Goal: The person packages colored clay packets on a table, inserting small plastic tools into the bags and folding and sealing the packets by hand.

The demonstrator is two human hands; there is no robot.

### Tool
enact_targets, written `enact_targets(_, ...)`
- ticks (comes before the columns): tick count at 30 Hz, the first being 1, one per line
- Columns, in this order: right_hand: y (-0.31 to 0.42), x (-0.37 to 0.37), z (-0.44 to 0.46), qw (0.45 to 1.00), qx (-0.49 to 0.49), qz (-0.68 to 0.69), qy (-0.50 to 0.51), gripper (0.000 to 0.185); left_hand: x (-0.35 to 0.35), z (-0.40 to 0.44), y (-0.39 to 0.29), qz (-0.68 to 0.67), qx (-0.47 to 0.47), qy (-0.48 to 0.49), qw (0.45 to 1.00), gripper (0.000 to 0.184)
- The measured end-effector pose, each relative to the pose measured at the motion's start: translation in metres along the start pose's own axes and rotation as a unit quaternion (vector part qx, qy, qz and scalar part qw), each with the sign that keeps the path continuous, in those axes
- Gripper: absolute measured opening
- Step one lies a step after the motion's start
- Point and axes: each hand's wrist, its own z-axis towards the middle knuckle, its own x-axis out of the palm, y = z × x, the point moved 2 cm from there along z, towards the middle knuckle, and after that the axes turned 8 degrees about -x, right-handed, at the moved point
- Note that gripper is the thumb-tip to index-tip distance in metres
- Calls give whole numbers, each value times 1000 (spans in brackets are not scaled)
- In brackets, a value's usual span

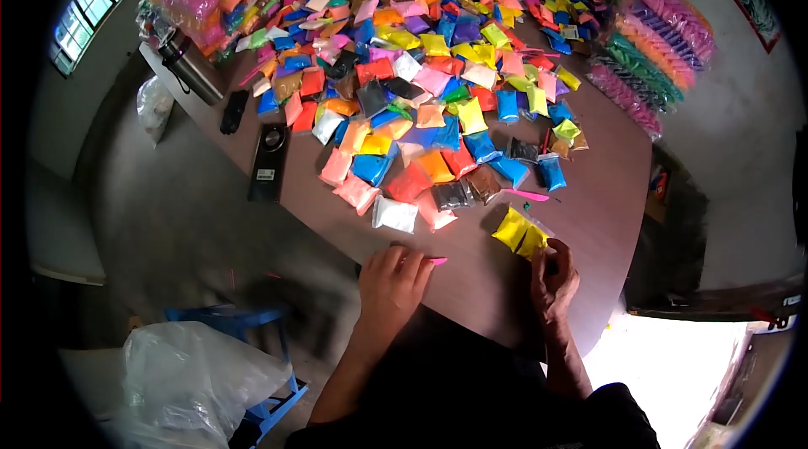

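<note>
Near the table's front edge, my left hand [393,285] has its fingers closed over a small pink tool [437,261], whose tip sticks out to the right. My right hand [555,281] pinches the lower right corner of a clear packet with two yellow pieces [520,232] inside. A white packet [395,214] lies just above my left hand, beside salmon-coloured packets [435,212]. Above the yellow packet, a pink plastic stick [528,195] and a tiny dark green bit [528,206] rest on the table [471,289].
A large heap of coloured packets [421,62] covers the back. At the left edge stand a metal flask [192,69] and a black device [269,163]. Bagged bundles [652,45] sit at the back right. A blue stool [278,340] with a plastic bag [189,377] is lower left.
</note>
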Motion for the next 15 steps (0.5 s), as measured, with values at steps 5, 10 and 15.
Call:
enact_targets(5, -1, 0, -1, 998, 31, 56, -4, 30, -3, 23, 22, 45, 27, -52, 997, 23)
enact_targets(10, 0, -4, 1, 993, 62, 102, 11, 29, -8, 92, 54, 100, 38, -106, 989, 26)
enact_targets(15, 0, -4, 2, 988, 71, 138, -1, 31, 5, 144, 69, 203, 39, -57, 977, 29)
